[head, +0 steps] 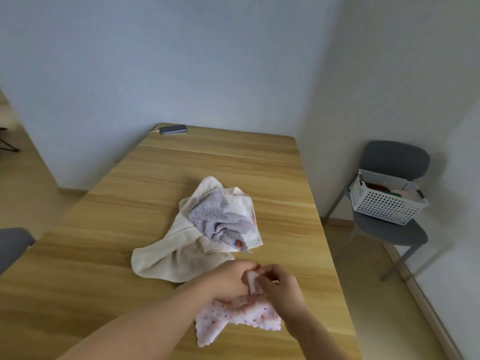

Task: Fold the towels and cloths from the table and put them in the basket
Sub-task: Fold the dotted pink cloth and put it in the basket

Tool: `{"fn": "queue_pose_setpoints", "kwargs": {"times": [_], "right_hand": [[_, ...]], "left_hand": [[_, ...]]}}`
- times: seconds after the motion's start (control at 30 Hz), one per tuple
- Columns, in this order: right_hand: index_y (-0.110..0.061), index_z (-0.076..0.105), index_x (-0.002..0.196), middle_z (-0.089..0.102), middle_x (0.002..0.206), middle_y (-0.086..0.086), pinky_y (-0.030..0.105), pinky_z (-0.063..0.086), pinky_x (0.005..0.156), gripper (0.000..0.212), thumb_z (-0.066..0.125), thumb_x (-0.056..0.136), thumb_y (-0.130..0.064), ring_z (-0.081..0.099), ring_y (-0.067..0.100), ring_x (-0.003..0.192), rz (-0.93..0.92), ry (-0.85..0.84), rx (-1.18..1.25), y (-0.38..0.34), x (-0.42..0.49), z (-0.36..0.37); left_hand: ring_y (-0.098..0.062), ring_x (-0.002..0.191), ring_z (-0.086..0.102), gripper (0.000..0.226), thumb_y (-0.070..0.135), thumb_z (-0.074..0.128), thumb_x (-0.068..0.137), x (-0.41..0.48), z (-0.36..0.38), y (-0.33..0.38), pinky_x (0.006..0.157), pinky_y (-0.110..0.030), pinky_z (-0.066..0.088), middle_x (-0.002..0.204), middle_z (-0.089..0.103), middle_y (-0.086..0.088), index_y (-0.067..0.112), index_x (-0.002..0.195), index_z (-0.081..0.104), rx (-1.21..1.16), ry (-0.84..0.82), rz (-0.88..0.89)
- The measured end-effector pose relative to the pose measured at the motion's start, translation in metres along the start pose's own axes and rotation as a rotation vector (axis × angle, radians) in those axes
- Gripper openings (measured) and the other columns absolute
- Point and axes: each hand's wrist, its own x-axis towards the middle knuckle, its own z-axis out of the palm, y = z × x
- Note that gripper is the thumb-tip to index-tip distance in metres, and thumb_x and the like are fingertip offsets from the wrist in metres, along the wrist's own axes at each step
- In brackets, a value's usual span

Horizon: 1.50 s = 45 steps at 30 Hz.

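So right now you're holding the pink spotted cloth (233, 318) with both hands at the near side of the table (207, 162). Your left hand (231, 278) and right hand (281, 287) are meeting knuckle to knuckle, and both are pinching the same bunched-up bit of that cloth between curled fingers. The rest of it is drooping below your hands and spreading out on the wood, all crumpled, with one scalloped corner pointing back toward you.

Just behind your hands the cream towel (181, 255) is lying in a loose heap around the middle of the table, and its near edge is almost touching your left hand. The lilac spotted cloth (220, 219) is sitting scrunched on top of it, toward the right side of the heap.

The basket (384, 203), white with little holes in it, isn't on the table at all. It's sitting on the seat of a grey chair (397, 157) off to your right, well apart from the cloths. A few coloured bits of fabric are showing inside it, but they're too small to tell what they are.

Over at the far left corner of the table a phone (172, 129) is lying flat with a white cable (153, 131) plugged in, right up against the wall (155, 61). A second chair (13, 242) is poking in at the left edge.
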Motion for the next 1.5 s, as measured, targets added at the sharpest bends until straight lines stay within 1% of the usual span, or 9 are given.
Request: {"fn": "queue_pose_setpoints", "kwargs": {"times": [0.1, 0.27, 0.4, 0.6, 0.77, 0.9, 1.13, 1.33, 1.5], "right_hand": [[-0.015, 0.062, 0.097, 0.060, 0.088, -0.002, 0.015, 0.044, 0.063, 0.007, 0.058, 0.091, -0.012, 0.056, 0.009, 0.075, -0.046, 0.012, 0.139, -0.020, -0.011, -0.023], [-0.003, 0.060, 0.100, 0.068, 0.087, 0.007, 0.028, 0.051, 0.062, 0.026, 0.073, 0.080, -0.012, 0.065, 0.017, 0.072, -0.084, -0.069, 0.169, -0.034, -0.023, -0.050], [-0.002, 0.058, 0.077, 0.062, 0.068, 0.009, 0.028, 0.051, 0.049, 0.011, 0.060, 0.087, -0.003, 0.059, 0.025, 0.055, -0.154, 0.043, 0.221, -0.050, -0.028, -0.062], [-0.010, 0.063, 0.073, 0.064, 0.066, 0.001, 0.020, 0.045, 0.052, 0.014, 0.061, 0.085, -0.002, 0.057, 0.011, 0.058, -0.210, 0.022, 0.226, -0.064, -0.031, -0.069], [0.001, 0.068, 0.092, 0.065, 0.082, 0.014, 0.027, 0.043, 0.057, 0.013, 0.064, 0.084, -0.009, 0.058, 0.024, 0.071, -0.123, -0.114, 0.454, -0.059, -0.030, -0.073], [-0.001, 0.070, 0.089, 0.066, 0.081, 0.012, 0.028, 0.047, 0.061, 0.018, 0.055, 0.093, -0.011, 0.060, 0.021, 0.071, -0.123, -0.124, 0.369, -0.059, -0.029, -0.064], [-0.011, 0.067, 0.068, 0.063, 0.072, 0.008, 0.032, 0.045, 0.067, 0.022, 0.060, 0.089, -0.010, 0.057, 0.021, 0.071, -0.108, -0.030, 0.302, -0.058, -0.028, -0.064], [-0.014, 0.060, 0.056, 0.055, 0.062, 0.003, 0.026, 0.041, 0.058, 0.032, 0.060, 0.088, -0.008, 0.052, 0.018, 0.060, -0.065, 0.070, 0.383, -0.057, -0.028, -0.077], [-0.009, 0.071, 0.076, 0.060, 0.069, 0.001, 0.030, 0.044, 0.066, 0.019, 0.058, 0.088, -0.016, 0.053, 0.016, 0.069, -0.073, 0.278, 0.115, -0.050, -0.016, -0.084]], "left_hand": [[-0.015, 0.087, 0.060, 0.013, 0.016, 0.055, 0.081, -0.005, -0.006, 0.022, 0.079, -0.034, 0.052, 0.086, 0.063, 0.002, 0.028, 0.078, 0.060, -0.052, 0.165, 0.015], [-0.008, 0.082, 0.057, 0.007, 0.025, 0.063, 0.082, -0.021, -0.024, 0.054, 0.068, -0.020, 0.042, 0.083, 0.061, 0.008, 0.024, 0.080, 0.057, -0.367, 0.371, 0.032], [-0.020, 0.086, 0.064, 0.037, 0.027, 0.075, 0.057, -0.037, -0.037, 0.064, 0.078, -0.034, 0.047, 0.084, 0.068, -0.007, 0.008, 0.086, 0.062, -0.606, 0.298, 0.059], [-0.028, 0.083, 0.068, 0.035, 0.005, 0.072, 0.057, -0.045, -0.042, 0.072, 0.077, -0.035, 0.053, 0.083, 0.070, -0.014, 0.007, 0.091, 0.061, -0.992, 0.210, 0.085], [-0.007, 0.080, 0.055, 0.039, 0.007, 0.070, 0.079, -0.043, -0.043, 0.071, 0.067, -0.020, 0.041, 0.088, 0.059, 0.004, 0.025, 0.110, 0.056, -0.698, 0.396, 0.016], [0.000, 0.098, 0.050, 0.041, 0.023, 0.072, 0.072, -0.042, -0.030, 0.071, 0.081, -0.020, 0.041, 0.114, 0.054, 0.007, 0.040, 0.106, 0.056, -0.561, 0.133, 0.038], [-0.008, 0.061, 0.042, 0.029, 0.007, 0.044, 0.088, -0.026, -0.017, 0.061, 0.055, -0.021, 0.029, 0.065, 0.048, 0.007, 0.024, 0.064, 0.048, -0.177, 0.422, 0.023], [-0.015, 0.064, 0.050, 0.021, 0.007, 0.040, 0.092, -0.023, -0.034, 0.037, 0.055, -0.022, 0.032, 0.076, 0.054, 0.004, 0.020, 0.079, 0.048, -0.077, 0.663, -0.006], [-0.014, 0.074, 0.054, 0.033, 0.006, 0.048, 0.090, -0.026, -0.045, 0.036, 0.060, -0.024, 0.040, 0.091, 0.053, 0.007, 0.021, 0.119, 0.043, -0.127, 0.733, 0.018]]}}
